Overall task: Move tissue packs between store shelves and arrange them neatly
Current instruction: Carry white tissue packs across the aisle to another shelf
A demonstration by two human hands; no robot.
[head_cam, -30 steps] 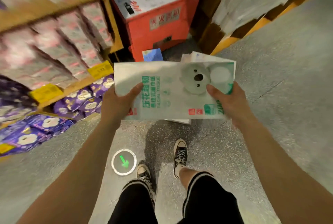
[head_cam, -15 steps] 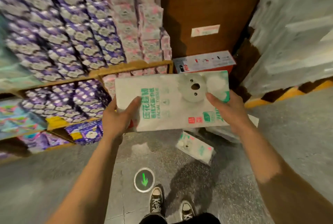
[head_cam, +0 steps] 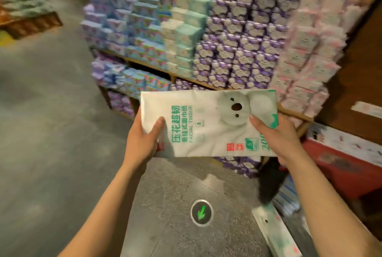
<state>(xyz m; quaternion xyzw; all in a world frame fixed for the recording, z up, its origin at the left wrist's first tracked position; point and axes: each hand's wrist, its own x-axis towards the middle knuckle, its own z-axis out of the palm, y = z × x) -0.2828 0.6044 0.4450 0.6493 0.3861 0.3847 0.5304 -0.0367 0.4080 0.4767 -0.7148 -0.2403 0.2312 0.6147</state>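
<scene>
Mid-carry by the look of it, nothing placed yet. Grips a white soft-wrapped tissue pack with green lettering and a grey koala print [head_cam: 208, 124] by both short ends: left hand [head_cam: 142, 138] clamped on the left end with the thumb over the top face, right hand [head_cam: 277, 138] clamped on the right end the same way. Holds the pack flat and level in the air between the hands, touching no shelf. Left to do, as a judgement: pick a slot, set the pack in, square it with its neighbours, then fetch the second white tissue pack [head_cam: 275, 230] lying on the floor below and right of the right hand.

Just beyond the hands, a wooden store shelf [head_cam: 295, 115] loaded with stacks: blue packs [head_cam: 128, 23] ahead-left of the left hand, mint-green and white packs [head_cam: 186, 35] straight ahead, purple packs [head_cam: 237, 58] ahead of the right hand, pink packs [head_cam: 310, 56] further right. No free gap visible among these stacks, likely the main hindrance to placing. Right of the right hand, a red box with a white printed top [head_cam: 339, 163] against a brown wall panel [head_cam: 355, 83]. Below the hands, grey concrete floor [head_cam: 51, 132] with a round green arrow light [head_cam: 201, 212]. Under the right hand, a dark blurred shape [head_cam: 268, 184], not identifiable
</scene>
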